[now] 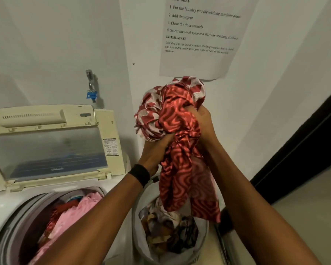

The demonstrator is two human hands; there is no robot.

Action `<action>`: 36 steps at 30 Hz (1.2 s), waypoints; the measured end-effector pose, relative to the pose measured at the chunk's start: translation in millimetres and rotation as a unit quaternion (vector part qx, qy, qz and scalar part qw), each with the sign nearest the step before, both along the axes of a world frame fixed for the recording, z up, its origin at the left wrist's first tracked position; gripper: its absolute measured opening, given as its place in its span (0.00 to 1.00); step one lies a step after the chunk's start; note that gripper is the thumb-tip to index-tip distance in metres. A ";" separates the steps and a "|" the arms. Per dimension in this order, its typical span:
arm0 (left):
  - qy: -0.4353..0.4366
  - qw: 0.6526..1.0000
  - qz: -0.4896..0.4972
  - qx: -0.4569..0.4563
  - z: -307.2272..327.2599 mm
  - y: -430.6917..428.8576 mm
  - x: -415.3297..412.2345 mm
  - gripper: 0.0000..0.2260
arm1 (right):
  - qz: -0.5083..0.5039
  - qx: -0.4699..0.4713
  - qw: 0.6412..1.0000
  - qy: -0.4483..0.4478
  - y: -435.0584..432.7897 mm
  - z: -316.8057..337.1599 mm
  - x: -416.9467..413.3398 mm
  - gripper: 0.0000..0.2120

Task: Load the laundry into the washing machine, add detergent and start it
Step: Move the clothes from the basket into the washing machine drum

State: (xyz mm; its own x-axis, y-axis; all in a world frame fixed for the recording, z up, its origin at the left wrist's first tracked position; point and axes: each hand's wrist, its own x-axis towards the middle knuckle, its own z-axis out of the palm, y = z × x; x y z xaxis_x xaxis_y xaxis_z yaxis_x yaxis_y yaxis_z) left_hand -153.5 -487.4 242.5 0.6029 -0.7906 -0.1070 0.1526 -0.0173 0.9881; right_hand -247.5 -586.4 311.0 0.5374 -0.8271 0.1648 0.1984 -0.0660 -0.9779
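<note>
Just to the right of the white top-loading washing machine [2,209], both hands hold up a bunched load of laundry: a glossy red satin cloth with a wavy pink pattern [178,119], wrapped together with a red-and-white printed fabric [151,104]. The left hand [156,148], with a black wristband [139,174] on its wrist, grips the bundle from underneath, fingers curled into the cloth. The right hand [203,119] clutches it on the side away from the machine, fingers dug into the folds. A long tail of the satin hangs down from the bundle over a round pale mesh laundry basket [140,243], which stands right beside the machine and holds a heap of crumpled mixed-colour clothes [170,230]. The machine's cream lid with its clear window [46,148] stands raised at the back, and the drum below it already holds pink and red garments [75,213]. On the wall behind the machine are a metal tap with a blue tag [91,88] and, further right, a printed paper sheet [199,60] listing the task steps.
</note>
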 end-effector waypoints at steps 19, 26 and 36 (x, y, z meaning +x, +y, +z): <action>-0.052 0.997 0.039 -0.028 8.5 14.8 15.6 0.29 | -0.052 0.119 0.991 -0.042 2.2 -62.6 -88.3 0.20; -0.104 0.988 0.114 -0.009 17.2 81.5 3.2 0.18 | 0.138 0.056 0.986 -0.077 45.5 -27.0 -9.2 0.19; -0.097 0.954 0.271 0.084 -16.3 256.8 52.9 0.43 | 0.330 -0.038 0.943 0.018 168.1 -83.6 90.7 0.23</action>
